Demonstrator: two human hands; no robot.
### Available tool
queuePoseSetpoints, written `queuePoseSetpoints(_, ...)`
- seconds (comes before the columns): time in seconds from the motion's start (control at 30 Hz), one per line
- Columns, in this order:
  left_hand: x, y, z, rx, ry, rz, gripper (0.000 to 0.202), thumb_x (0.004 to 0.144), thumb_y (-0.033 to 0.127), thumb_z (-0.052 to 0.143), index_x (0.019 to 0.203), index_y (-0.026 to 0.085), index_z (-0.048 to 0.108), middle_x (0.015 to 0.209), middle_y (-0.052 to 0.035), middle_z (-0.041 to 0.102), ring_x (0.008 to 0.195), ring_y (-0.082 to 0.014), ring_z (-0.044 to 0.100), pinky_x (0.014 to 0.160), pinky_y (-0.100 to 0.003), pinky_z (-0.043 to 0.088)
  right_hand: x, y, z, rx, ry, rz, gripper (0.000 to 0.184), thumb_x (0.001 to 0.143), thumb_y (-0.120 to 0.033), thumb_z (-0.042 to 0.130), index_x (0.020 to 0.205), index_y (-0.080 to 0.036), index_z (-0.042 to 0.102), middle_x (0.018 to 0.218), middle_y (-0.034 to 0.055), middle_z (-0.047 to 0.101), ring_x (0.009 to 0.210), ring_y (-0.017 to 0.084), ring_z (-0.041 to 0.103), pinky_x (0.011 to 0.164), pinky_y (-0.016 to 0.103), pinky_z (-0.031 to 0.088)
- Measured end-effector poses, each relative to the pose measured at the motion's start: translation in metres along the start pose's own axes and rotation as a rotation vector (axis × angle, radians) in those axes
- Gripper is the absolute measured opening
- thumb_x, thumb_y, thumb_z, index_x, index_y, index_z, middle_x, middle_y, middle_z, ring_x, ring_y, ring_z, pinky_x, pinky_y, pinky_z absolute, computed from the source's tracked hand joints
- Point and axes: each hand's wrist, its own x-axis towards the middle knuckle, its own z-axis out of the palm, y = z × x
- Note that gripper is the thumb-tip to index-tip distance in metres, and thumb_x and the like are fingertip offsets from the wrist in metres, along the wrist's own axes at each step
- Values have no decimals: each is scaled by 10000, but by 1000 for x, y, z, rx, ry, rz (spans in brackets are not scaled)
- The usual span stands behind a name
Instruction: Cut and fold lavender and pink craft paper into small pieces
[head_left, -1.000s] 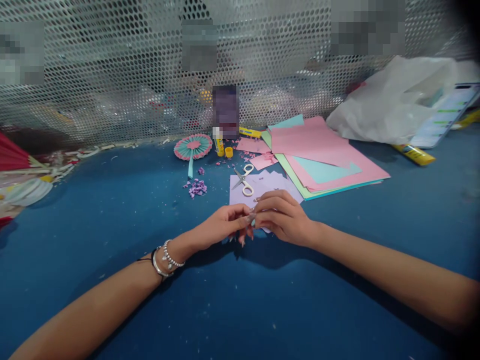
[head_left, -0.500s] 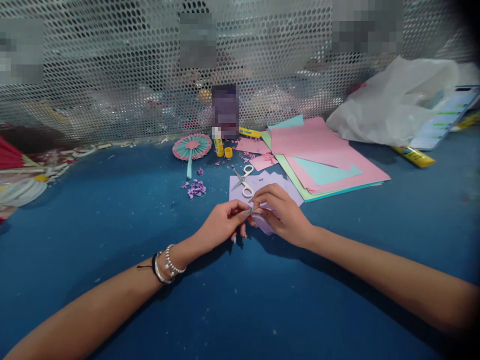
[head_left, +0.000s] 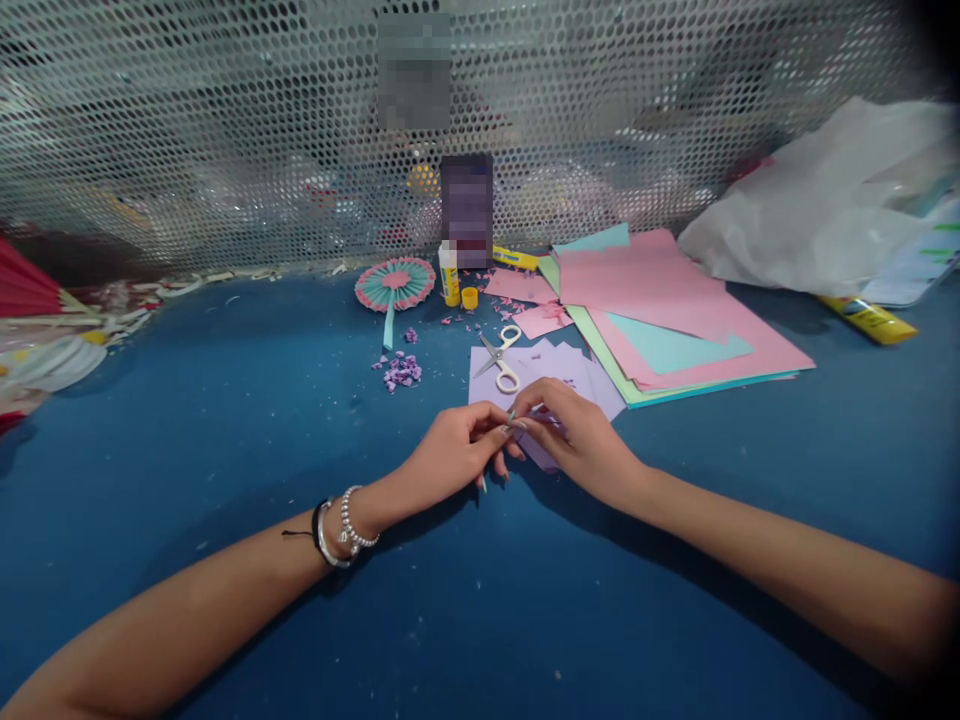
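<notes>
Head view. Left hand (head_left: 457, 455) and right hand (head_left: 581, 442) meet at the middle of the blue desk (head_left: 225, 430). Fingertips of both are closed in a narrow pinch on one small lilac paper piece (head_left: 541, 456). The piece sits low over the desk and is partly hidden under the right hand; its fold cannot be made out. Bracelets (head_left: 341, 520) are on the left wrist.

Just behind the hands lie loose lilac sheets (head_left: 577, 368), with white-handled scissors (head_left: 501, 358) resting on their left edge, blades open. Lilac scraps (head_left: 401, 370) lie left of the scissors. Further back are a pleated paper rosette (head_left: 395, 284), a glue stick (head_left: 448, 275) standing upright and its yellow cap (head_left: 469, 297) beside it. A stack of pink and teal sheets (head_left: 675, 320) lies to the right, near a white plastic bag (head_left: 817, 220). A perforated metal screen (head_left: 225, 120) closes the desk's far edge.
</notes>
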Motion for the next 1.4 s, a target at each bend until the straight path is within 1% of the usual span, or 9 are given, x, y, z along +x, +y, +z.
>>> queuePoseSetpoints(0.17, -1, -2, -1, 27, 0, 36, 212, 871, 265, 458, 996, 115, 541, 825, -63, 622, 563, -85, 594, 383, -142, 424, 0, -4, 1, 36, -19, 132, 76, 880, -231, 449, 851, -179, 496, 807, 30, 553, 767, 137, 520, 679, 281, 412)
queuePoseSetpoints(0.3, -3, 1, -1, 46, 0, 38, 231, 844, 250, 481, 1035, 134, 540, 893, -75, 631, 628, -106, 621, 390, -138, 437, 0, -6, 0, 36, -14, 161, 38, 865, -205, 458, 842, -185, 481, 778, 17, 550, 740, 130, 513, 645, 265, 397)
queuePoseSetpoints(0.47, -5, 4, 0, 27, 16, -12, 271, 786, 334, 593, 970, 136, 575, 817, -64, 656, 640, -137, 649, 367, -129, 427, 0, -7, 0, 124, -26, 190, 27, 847, -212, 481, 834, -189, 473, 794, 9, 540, 665, 98, 503, 587, 238, 395)
queuePoseSetpoints(0.7, -1, 3, -1, -55, 34, -29, 218, 801, 322, 587, 867, 115, 600, 800, -87, 687, 541, -109, 643, 371, -139, 421, 3, -7, -4, 407, -126, 274, 169, 839, -345, 521, 844, -193, 447, 628, -44, 515, 461, 52, 448, 419, 195, 346)
queuePoseSetpoints(0.93, -1, 5, 2, -25, 42, -41, 242, 817, 350, 563, 871, 117, 601, 799, -79, 686, 545, -108, 638, 382, -147, 428, 4, -3, -3, 514, -51, 286, 194, 860, -389, 480, 836, -198, 452, 688, -33, 504, 538, 71, 485, 479, 213, 384)
queuePoseSetpoints(1.03, -1, 6, 2, -14, 37, -52, 248, 833, 359, 543, 866, 119, 594, 815, -83, 684, 553, -106, 634, 393, -154, 435, 6, 1, -5, 354, 64, 226, 164, 877, -359, 454, 865, -197, 479, 792, 4, 531, 691, 110, 526, 587, 244, 426)
queuePoseSetpoints(1.17, -2, 5, 2, -30, 39, -38, 238, 839, 363, 537, 843, 126, 563, 803, -73, 671, 559, -104, 627, 405, -161, 436, 13, 10, -15, -68, 176, 43, 144, 871, -293, 466, 975, -202, 506, 1015, 58, 554, 976, 180, 496, 841, 341, 407)
queuePoseSetpoints(1.27, -2, 4, 2, -28, 24, -25, 234, 850, 371, 520, 826, 139, 533, 745, -42, 644, 559, -100, 614, 412, -163, 425, 20, 18, -21, -368, 90, -61, 320, 881, -322, 444, 1176, -196, 450, 1250, 91, 484, 1188, 227, 377, 981, 408, 303)
queuePoseSetpoints(1.4, -4, 3, 1, -2, -7, -7, 212, 867, 369, 485, 832, 161, 497, 655, 7, 580, 567, -100, 594, 430, -171, 406, 24, 27, -19, -628, -149, -112, 413, 904, -391, 374, 1289, -241, 377, 1460, 62, 251, 1334, 267, 171, 1017, 487, 210)
